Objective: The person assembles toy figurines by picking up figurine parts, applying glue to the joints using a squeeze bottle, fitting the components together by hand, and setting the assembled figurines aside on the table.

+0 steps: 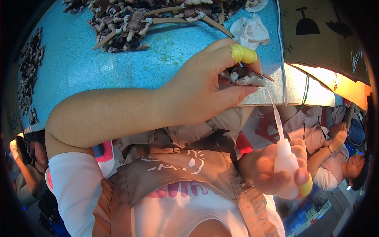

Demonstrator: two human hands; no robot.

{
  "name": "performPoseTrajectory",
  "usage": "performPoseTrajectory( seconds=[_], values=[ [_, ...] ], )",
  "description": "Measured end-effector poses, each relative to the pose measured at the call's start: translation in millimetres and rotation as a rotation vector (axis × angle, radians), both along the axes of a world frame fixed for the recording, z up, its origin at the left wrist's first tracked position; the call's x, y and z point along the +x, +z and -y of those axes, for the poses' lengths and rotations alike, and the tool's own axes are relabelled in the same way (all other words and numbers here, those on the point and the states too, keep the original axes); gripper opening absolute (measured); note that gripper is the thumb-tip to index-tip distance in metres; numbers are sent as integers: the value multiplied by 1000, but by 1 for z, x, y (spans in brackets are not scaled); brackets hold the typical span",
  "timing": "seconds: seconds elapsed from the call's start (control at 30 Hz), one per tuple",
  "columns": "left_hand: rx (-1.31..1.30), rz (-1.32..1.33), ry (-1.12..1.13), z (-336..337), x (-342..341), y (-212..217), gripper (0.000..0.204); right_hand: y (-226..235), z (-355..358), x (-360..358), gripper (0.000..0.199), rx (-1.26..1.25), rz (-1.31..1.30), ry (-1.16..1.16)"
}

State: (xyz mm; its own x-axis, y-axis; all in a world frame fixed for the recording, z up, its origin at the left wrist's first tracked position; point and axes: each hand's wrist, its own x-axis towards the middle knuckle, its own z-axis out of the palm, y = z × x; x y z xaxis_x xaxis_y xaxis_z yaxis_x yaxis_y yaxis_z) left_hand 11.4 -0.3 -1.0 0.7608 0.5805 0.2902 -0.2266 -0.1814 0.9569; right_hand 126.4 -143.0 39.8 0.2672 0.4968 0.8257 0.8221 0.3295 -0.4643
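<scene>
Bright scene; warm glare at right, below shaded cardboard [312, 51]; pale sheen on blue tabletop [158, 73]. Fisheye corners black, tabletop edges bowed (co-worker [327, 172] at far right softer).

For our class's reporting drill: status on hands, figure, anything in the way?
Left hand pinching small figure. Right hand gripping white nozzle bottle. Nozzle tip near figure, contact unclear. Nothing visibly between.

A nozzled white bottle [286, 162] points toward a small figurine [247, 76].
</scene>
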Motion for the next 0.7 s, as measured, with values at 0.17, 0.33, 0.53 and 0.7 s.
performPoseTrajectory(
  seconds=[0.17, 0.33, 0.53, 0.7],
  values=[
    [-3, -18, -12, 0, 0, 0, 31, 3, -5, -3, 19, -47, -18, 12],
    [-19, -71, -30, -1, -3, 2, 31, 2, -1, -4, 19, -17, -56, -11],
    [-19, -109, -30, -2, -4, 5, 33, -2, -1, -2, 18, 3, -33, -27],
    [-53, -109, -65, -1, -5, 6, 35, -1, -4, -10, 23, 14, -115, 16]
  ],
)
